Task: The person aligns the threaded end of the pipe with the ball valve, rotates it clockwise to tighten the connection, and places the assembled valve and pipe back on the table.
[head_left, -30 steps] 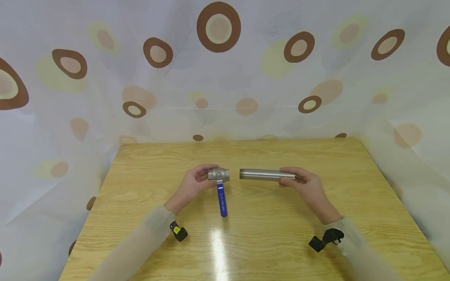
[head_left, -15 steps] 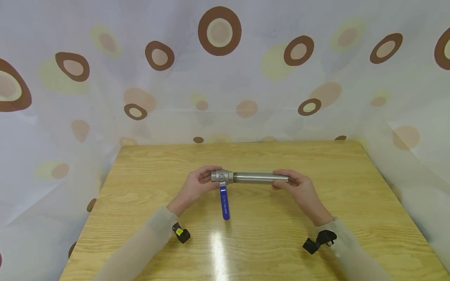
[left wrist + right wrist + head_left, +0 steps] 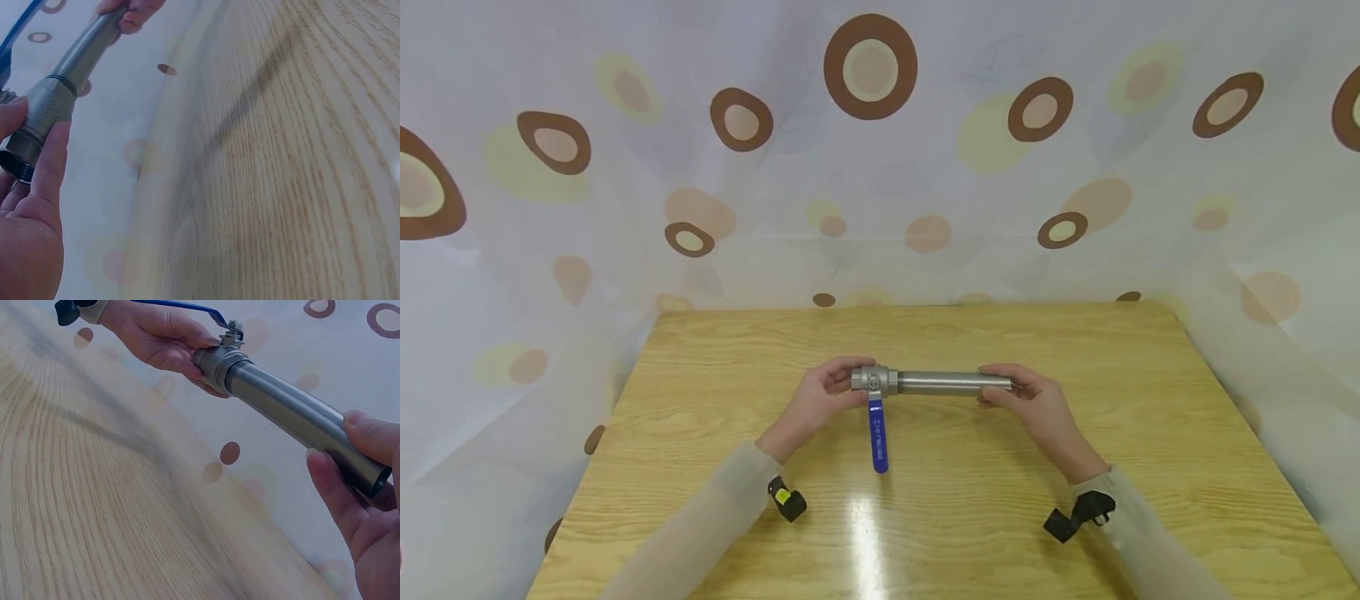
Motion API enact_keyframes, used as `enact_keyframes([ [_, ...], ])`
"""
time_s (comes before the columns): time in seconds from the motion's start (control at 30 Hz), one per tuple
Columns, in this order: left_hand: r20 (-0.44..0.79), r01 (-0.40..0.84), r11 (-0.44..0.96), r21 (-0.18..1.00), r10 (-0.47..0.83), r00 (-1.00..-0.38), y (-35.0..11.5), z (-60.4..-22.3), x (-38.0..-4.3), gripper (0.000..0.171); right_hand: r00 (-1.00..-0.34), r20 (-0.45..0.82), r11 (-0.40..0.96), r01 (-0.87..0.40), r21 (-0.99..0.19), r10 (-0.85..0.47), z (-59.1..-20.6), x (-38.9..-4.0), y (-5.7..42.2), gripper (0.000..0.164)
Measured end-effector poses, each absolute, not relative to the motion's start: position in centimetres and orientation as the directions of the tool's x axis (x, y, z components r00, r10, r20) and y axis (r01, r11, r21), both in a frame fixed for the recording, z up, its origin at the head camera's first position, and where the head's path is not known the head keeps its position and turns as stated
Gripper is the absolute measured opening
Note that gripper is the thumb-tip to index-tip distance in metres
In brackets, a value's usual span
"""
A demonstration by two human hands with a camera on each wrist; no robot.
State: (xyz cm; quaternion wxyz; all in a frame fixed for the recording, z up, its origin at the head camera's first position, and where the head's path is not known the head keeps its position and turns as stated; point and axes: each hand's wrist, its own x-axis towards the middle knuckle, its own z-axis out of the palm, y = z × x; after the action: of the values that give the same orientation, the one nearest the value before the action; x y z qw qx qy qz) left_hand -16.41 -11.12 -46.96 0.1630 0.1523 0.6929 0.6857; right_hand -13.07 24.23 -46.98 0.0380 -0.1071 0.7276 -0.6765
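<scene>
My left hand grips a metal ball valve by its body, thumb on the near side and fingers behind. The valve's blue lever handle points toward me. A straight steel pipe runs right from the valve, its threaded end in the valve's right opening; a few threads show at the joint in the left wrist view. Near the pipe's far right end, my right hand pinches it between thumb and fingers. In the right wrist view, the pipe's other end is open. Valve and pipe are held up over the table.
The wood-grain table lies below both hands, with their shadow on it. A white sheet with brown and yellow rounded spots hangs behind and along the sides. Each wrist carries a small black camera.
The right hand has brought the pipe left, and its threaded end has met the valve, closing the gap seen a second ago. The left hand has shifted slightly right with the valve.
</scene>
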Motion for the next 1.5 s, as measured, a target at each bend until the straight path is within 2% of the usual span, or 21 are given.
enact_keyframes([
  [0.23,-0.034,-0.034,0.008,0.999,0.423,-0.905,-11.4,-47.1,-16.2,0.053,-0.958,0.014,0.161,-0.062,-0.985,-0.286,-47.3,-13.5,24.4,0.051],
  [0.37,-0.039,-0.039,0.008,0.999,0.420,-0.907,-11.6,-47.3,-16.1,0.052,-0.956,0.016,0.211,-0.081,-0.974,-0.293,-47.4,-13.6,24.5,0.049],
  [0.63,-0.026,-0.031,-0.005,0.999,0.415,-0.910,-11.9,-47.5,-16.1,0.052,-0.961,0.053,0.175,-0.104,-0.979,-0.271,-47.8,-14.1,24.3,0.033],
  [0.77,-0.033,-0.039,-0.006,0.999,0.410,-0.912,-11.9,-47.6,-16.0,0.052,-0.955,0.083,0.169,-0.136,-0.976,-0.286,-47.9,-14.1,24.2,0.036],
  [1.0,-0.025,-0.033,-0.014,0.999,0.404,-0.915,-11.9,-47.4,-15.8,0.051,-0.916,0.157,0.007,-0.172,-0.985,-0.368,-48.0,-13.9,24.8,0.042],
  [1.23,-0.035,-0.051,-0.030,0.998,0.404,-0.914,-12.1,-47.7,-15.8,0.049,-0.912,0.194,-0.010,-0.204,-0.979,-0.362,-48.3,-13.8,24.6,0.033],
  [1.5,-0.020,-0.045,-0.053,0.998,0.399,-0.917,-12.1,-47.7,-15.7,0.051,-0.936,0.190,0.016,-0.204,-0.979,-0.295,-48.2,-13.4,24.2,0.038],
])
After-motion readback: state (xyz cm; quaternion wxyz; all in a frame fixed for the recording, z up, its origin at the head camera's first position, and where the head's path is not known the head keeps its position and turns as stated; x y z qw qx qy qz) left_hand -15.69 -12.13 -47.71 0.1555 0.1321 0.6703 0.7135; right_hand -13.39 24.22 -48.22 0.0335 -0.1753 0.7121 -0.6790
